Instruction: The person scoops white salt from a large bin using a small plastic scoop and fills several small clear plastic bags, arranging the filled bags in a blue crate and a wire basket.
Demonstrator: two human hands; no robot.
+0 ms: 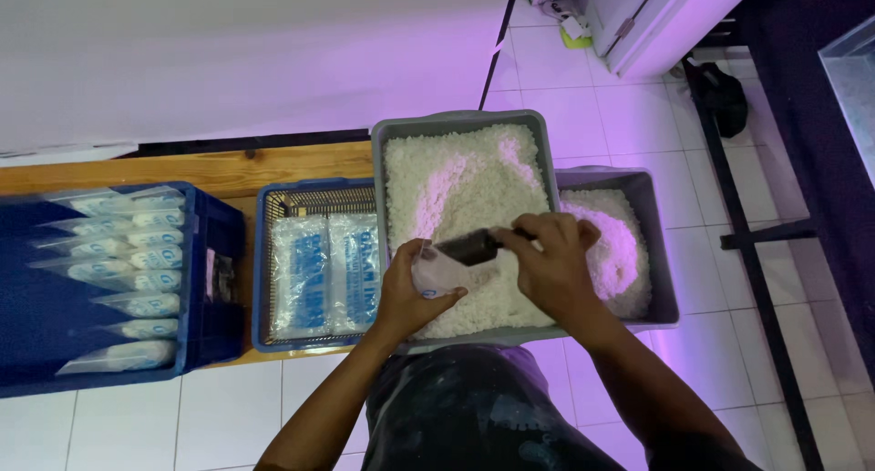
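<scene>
My left hand holds a small clear plastic bag open over a grey tub full of white granules. My right hand grips a dark scoop, its mouth at the bag's opening. Both hands hover above the near part of the tub. What is inside the bag is hard to make out.
A second grey tub with white granules sits to the right. A blue basket with flat printed bags lies left of the tubs. A dark blue crate at far left holds several filled bags. A wooden bench runs behind, over white tiled floor.
</scene>
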